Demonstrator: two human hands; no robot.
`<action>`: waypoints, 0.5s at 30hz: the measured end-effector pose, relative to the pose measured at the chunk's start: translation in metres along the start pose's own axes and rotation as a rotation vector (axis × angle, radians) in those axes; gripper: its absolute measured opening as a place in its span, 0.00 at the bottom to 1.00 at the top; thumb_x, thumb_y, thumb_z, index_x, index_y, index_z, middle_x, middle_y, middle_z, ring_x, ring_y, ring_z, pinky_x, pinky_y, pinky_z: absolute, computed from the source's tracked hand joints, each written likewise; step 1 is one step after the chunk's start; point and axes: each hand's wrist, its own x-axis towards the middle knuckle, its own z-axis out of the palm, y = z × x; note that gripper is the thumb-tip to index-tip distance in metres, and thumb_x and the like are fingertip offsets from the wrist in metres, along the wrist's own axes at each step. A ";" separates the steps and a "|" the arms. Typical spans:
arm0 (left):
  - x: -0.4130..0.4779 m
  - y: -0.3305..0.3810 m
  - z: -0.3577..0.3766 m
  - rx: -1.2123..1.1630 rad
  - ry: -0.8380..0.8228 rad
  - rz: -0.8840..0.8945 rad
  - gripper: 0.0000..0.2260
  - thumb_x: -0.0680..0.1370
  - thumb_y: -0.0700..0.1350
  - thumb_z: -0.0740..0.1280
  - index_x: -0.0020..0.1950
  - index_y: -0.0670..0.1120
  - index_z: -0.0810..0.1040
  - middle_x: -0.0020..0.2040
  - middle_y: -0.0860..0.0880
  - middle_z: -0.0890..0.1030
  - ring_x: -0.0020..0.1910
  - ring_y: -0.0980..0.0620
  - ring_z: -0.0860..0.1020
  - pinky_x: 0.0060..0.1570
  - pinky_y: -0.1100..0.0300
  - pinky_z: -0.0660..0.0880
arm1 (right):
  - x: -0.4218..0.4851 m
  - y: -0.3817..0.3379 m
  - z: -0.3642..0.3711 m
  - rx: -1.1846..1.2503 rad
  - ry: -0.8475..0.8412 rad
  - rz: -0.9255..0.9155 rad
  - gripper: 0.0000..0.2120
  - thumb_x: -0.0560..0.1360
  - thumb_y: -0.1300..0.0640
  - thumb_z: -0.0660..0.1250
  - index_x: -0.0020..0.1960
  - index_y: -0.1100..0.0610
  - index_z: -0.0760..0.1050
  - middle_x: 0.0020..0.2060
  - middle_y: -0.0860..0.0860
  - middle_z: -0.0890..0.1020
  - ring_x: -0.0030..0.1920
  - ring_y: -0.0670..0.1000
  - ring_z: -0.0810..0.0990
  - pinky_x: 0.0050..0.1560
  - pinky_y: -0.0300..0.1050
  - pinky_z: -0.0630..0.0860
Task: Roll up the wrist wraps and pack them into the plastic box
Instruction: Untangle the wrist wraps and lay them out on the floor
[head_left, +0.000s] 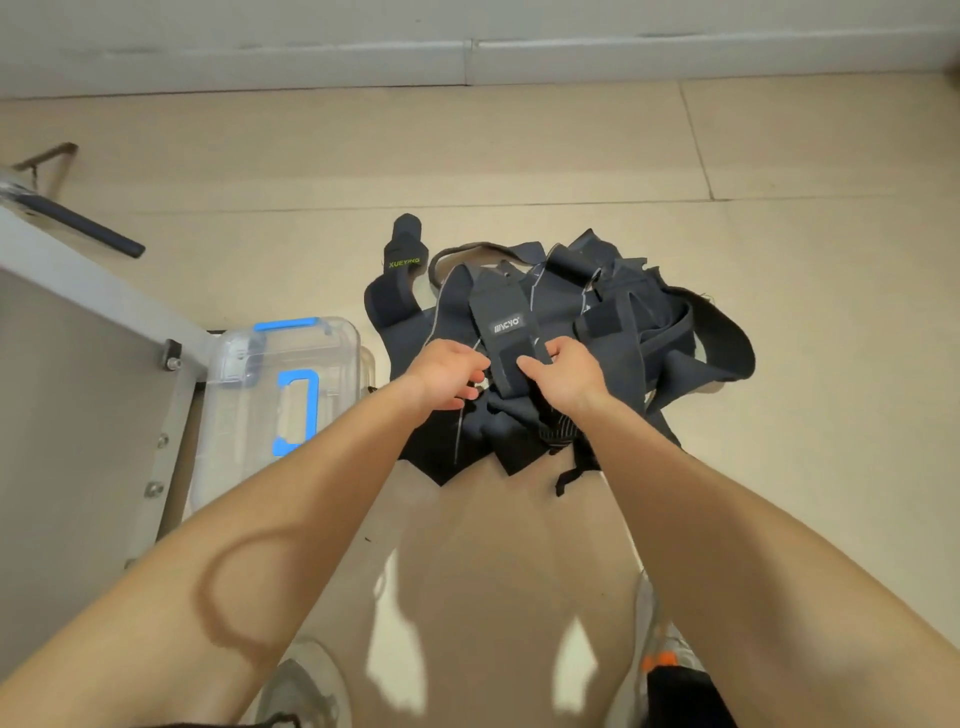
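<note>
A tangled pile of dark wrist wraps (613, 322) lies on the tiled floor in front of me. One wrap with a white logo (503, 325) lies on top, running away from me. My left hand (448, 373) and my right hand (563, 371) both pinch its near end, fingers curled on either side. A separate wrap with green lettering (402, 260) lies at the pile's far left. The clear plastic box (332, 358), lid shut, with blue latches and handle, stands on the floor to the left of the pile.
A grey metal frame or table leg (104, 332) with bolts stands at the left, right beside the box. A dark bar (88, 228) sticks out behind it. A wall and skirting run along the far side. My shoes (670, 660) show at the bottom.
</note>
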 end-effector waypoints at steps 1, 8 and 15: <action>0.000 -0.003 0.002 -0.039 0.002 -0.015 0.09 0.83 0.50 0.65 0.60 0.47 0.77 0.55 0.47 0.81 0.53 0.48 0.81 0.58 0.51 0.77 | -0.006 -0.001 0.004 0.046 0.030 -0.043 0.18 0.79 0.48 0.70 0.65 0.54 0.77 0.56 0.48 0.82 0.61 0.52 0.79 0.63 0.51 0.75; 0.005 -0.011 0.005 -0.577 0.093 -0.097 0.21 0.77 0.57 0.72 0.60 0.42 0.83 0.51 0.44 0.87 0.50 0.45 0.86 0.59 0.48 0.81 | -0.055 -0.015 0.019 0.580 -0.125 -0.209 0.10 0.81 0.64 0.65 0.49 0.53 0.82 0.41 0.48 0.86 0.42 0.43 0.85 0.44 0.37 0.81; -0.013 0.007 -0.011 -0.714 0.159 -0.066 0.10 0.76 0.42 0.76 0.54 0.41 0.83 0.47 0.41 0.87 0.45 0.43 0.87 0.45 0.47 0.84 | -0.091 0.029 0.036 0.257 -0.175 -0.165 0.20 0.71 0.41 0.74 0.40 0.59 0.80 0.33 0.51 0.81 0.36 0.47 0.79 0.43 0.47 0.75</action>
